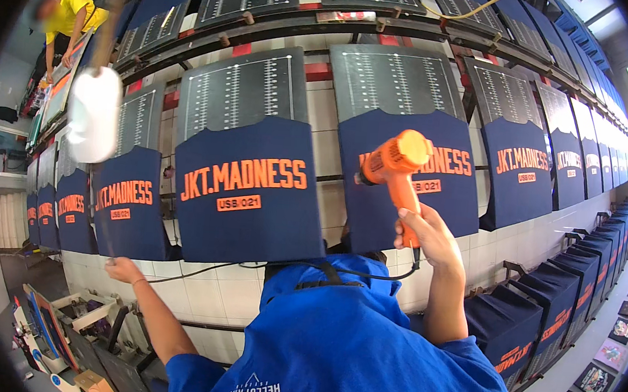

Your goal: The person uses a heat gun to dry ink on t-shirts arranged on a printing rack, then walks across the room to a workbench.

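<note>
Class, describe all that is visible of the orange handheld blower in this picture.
The orange handheld blower has a rounded, plastic-looking housing with vents, a short dark nozzle pointing left and slightly down in the picture, and a straight handle. The person's right hand grips the handle's lower part; a black cord leaves its base. It appears in front of a navy shirt, partly covering orange lettering. Whether it is running cannot be told.

Shirts (249,190) on boards (245,89); heat gun (405,159) before one shirt

Heat gun (402,161) in right hand (430,237)
</note>
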`<state>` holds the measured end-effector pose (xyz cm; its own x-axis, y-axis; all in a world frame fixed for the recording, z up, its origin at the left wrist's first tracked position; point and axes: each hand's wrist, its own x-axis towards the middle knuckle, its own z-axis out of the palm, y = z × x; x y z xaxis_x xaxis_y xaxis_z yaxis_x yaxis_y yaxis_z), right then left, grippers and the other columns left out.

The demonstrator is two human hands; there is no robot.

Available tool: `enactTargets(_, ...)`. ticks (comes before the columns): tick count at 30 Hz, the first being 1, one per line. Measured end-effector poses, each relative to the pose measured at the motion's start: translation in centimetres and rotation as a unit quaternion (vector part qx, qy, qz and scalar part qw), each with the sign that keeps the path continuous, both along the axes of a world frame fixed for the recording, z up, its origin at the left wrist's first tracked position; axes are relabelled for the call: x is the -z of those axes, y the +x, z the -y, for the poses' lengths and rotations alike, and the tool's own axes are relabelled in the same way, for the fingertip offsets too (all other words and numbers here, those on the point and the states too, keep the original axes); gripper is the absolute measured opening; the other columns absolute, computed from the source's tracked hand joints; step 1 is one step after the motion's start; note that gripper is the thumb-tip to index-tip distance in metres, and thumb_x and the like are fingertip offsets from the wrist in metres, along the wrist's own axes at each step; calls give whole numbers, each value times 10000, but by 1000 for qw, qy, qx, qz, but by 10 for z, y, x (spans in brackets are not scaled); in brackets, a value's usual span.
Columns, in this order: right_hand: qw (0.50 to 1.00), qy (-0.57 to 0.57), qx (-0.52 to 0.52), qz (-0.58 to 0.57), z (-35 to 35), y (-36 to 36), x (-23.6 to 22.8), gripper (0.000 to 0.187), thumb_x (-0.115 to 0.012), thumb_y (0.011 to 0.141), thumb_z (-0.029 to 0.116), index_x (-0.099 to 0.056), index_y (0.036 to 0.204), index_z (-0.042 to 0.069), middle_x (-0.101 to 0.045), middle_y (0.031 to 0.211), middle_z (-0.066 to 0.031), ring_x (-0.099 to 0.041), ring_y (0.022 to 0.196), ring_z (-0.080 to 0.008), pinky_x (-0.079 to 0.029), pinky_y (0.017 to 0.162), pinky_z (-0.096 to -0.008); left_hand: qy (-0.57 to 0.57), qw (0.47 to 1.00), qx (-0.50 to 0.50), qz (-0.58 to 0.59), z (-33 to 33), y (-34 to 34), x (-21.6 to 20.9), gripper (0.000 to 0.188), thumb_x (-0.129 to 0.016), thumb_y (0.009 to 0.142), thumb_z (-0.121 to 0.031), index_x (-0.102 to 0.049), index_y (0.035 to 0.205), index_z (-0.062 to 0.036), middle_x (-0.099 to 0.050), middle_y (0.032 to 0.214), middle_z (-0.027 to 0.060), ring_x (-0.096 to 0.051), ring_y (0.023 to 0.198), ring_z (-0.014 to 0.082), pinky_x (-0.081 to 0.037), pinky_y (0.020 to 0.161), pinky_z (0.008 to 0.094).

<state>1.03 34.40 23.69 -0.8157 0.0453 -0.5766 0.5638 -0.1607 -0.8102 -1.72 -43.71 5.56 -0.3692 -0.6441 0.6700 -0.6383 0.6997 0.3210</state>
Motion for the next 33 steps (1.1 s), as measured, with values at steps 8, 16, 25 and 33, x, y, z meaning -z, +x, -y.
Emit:
enactTargets(8, 999, 42, 0, -29, 148, -51, 3, 275, -565, 988, 269, -556, 1040, -2, -596, 770, -38, -614, 590, -121, -510, 556, -255, 64, 997, -35, -29, 175, -24, -34, 360, -449, 941, -203, -576, 1037, 120, -613, 992, 339, -575, 946, 511, -427, 869, 566)
enactTargets(16, 994, 106, 37, -13, 203, -59, -3, 246, -552, 985, 252, -574, 1000, 7, -585, 747, -40, -600, 594, -127, -508, 562, -269, 245, 968, -27, 42, 175, -25, 75, 384, -469, 940, -185, -559, 1145, 127, -614, 1078, 336, -594, 1036, 481, -454, 944, 510)
enactTargets(25, 993, 88, 82, -7, 215, -65, 2, 307, -585, 963, 271, -568, 1023, -30, -577, 759, -48, -618, 582, -127, -515, 538, -261, 262, 961, -86, 23, 140, -53, 73, 448, -490, 887, -87, -503, 1295, 98, -647, 1180, 256, -547, 1178, 431, -413, 1026, 497)
enactTargets(33, 992, 111, 64, -10, 227, -83, 1, 298, -581, 963, 272, -569, 1020, -21, -582, 765, -43, -617, 591, -124, -527, 554, -260, 284, 953, -105, 13, 185, -59, 72, 424, -451, 964, -200, -559, 1208, 128, -604, 1129, 355, -574, 1108, 471, -443, 969, 526)
